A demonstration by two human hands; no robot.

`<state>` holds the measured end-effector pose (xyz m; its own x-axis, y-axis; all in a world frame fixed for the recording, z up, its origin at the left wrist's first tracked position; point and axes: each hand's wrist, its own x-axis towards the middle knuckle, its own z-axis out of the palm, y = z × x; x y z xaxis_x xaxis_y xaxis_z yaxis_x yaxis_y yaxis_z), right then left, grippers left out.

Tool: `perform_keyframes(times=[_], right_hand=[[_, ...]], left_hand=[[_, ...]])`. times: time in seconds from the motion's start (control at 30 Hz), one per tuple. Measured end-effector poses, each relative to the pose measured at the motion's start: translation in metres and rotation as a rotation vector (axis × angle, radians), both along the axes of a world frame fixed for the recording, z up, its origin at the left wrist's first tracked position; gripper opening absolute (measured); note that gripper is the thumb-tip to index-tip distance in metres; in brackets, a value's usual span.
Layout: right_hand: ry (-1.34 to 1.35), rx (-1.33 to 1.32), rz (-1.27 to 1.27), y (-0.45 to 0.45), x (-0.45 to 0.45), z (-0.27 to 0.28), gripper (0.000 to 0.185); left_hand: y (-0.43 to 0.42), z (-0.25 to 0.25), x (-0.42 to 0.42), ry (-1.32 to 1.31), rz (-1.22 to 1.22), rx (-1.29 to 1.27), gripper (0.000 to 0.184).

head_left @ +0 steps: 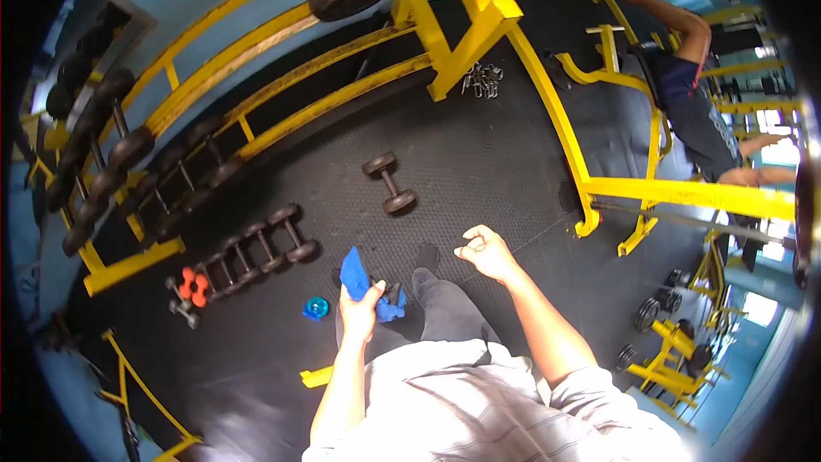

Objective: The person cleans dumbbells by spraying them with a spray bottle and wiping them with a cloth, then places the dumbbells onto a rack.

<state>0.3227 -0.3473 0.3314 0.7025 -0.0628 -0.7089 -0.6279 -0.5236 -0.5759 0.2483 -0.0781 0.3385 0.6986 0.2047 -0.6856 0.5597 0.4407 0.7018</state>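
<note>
My left hand [359, 312] is closed around a blue cloth [354, 274], part of which sticks up above my fingers while another part hangs to the right near my leg. My right hand [486, 254] is raised over the floor, its fingers curled with the thumb and fingertips close together; whether anything small is between them is too small to tell. Beyond both hands, a single dark dumbbell [390, 183] lies on the black floor. A round turquoise object [316, 307] sits on the floor left of my left hand.
A yellow rack [333, 103] holds dumbbells along the upper left. A row of dumbbells [265, 246] and an orange pair [194, 287] lie on the floor. Metal clips [484, 80] are piled at the top. Another person [684, 94] is on a bench at the right, beside yellow frames.
</note>
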Motion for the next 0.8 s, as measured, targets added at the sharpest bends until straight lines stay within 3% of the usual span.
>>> perform_keyframes(times=[0.17, 0.23, 0.3, 0.37, 0.5, 0.57, 0.7, 0.8], right_hand=[[-0.020, -0.116, 0.101, 0.014, 0.007, -0.019, 0.035], [-0.006, -0.156, 0.146, 0.027, 0.018, -0.030, 0.036], [0.109, -0.113, 0.120, 0.035, 0.028, -0.067, 0.044], [0.119, -0.109, 0.167, 0.047, 0.044, -0.127, 0.041], [0.196, -0.149, 0.269, 0.073, 0.074, -0.284, 0.042], [0.136, -0.166, 0.401, 0.087, 0.095, -0.362, 0.049], [0.132, -0.450, 0.444, 0.114, 0.136, -0.484, 0.075], [0.250, -0.415, 0.412, 0.129, 0.148, -0.537, 0.079]], left_hand=[[-0.001, -0.030, -0.021, 0.142, -0.047, 0.053, 0.053], [0.004, -0.036, -0.017, 0.131, -0.298, 0.401, 0.055], [0.008, -0.070, -0.024, 0.157, -0.259, 0.387, 0.059], [0.014, -0.098, -0.020, 0.176, -0.333, 0.498, 0.056], [-0.013, -0.216, -0.053, 0.313, -0.048, 0.445, 0.052], [-0.033, -0.265, -0.067, 0.375, 0.023, 0.370, 0.053], [-0.076, -0.320, -0.082, 0.537, 0.187, 0.155, 0.053], [-0.092, -0.346, -0.099, 0.632, -0.170, 0.137, 0.059]])
